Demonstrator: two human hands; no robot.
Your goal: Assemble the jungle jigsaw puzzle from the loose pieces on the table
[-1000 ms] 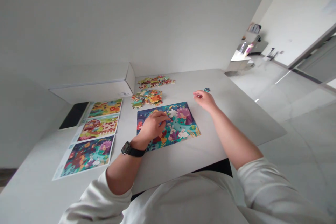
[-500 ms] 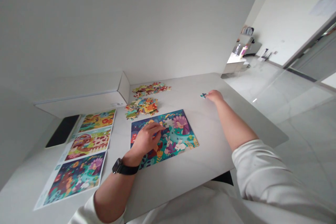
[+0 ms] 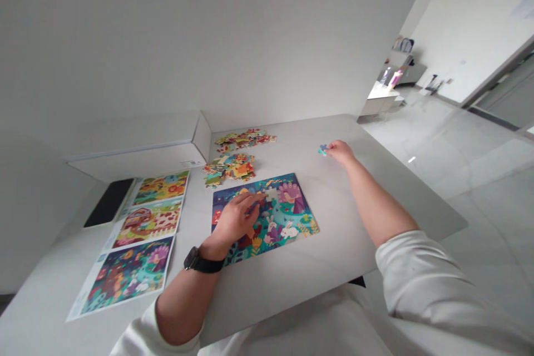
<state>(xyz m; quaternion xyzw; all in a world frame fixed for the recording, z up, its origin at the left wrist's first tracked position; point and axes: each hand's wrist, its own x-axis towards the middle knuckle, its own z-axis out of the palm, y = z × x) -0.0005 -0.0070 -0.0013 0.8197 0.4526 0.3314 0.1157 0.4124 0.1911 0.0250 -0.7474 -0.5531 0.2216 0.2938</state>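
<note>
A jigsaw puzzle [image 3: 287,245] with rabbits and a purple peacock lies on the table, a pale gap showing near its upper middle. My left hand [image 3: 238,217], wearing a black watch, rests over its left part, index finger stretched towards the gap and thumb apart. It holds nothing that I can see, though it covers some of the picture. Off to the right, above the tabletop, my right hand [image 3: 340,153] pinches a teal and purple puzzle piece [image 3: 322,149] between thumb and fingers.
Two heaps of loose pieces, a nearer one [image 3: 231,169] and a farther one [image 3: 246,138], lie behind the puzzle. To the left are a sheet of reference pictures [image 3: 129,273], a dark phone [image 3: 109,203] and a white box [image 3: 137,162] against the wall.
My left index finger has straightened and parted from the thumb. The piece in my right hand has turned, showing more purple. The view has shifted slightly.
</note>
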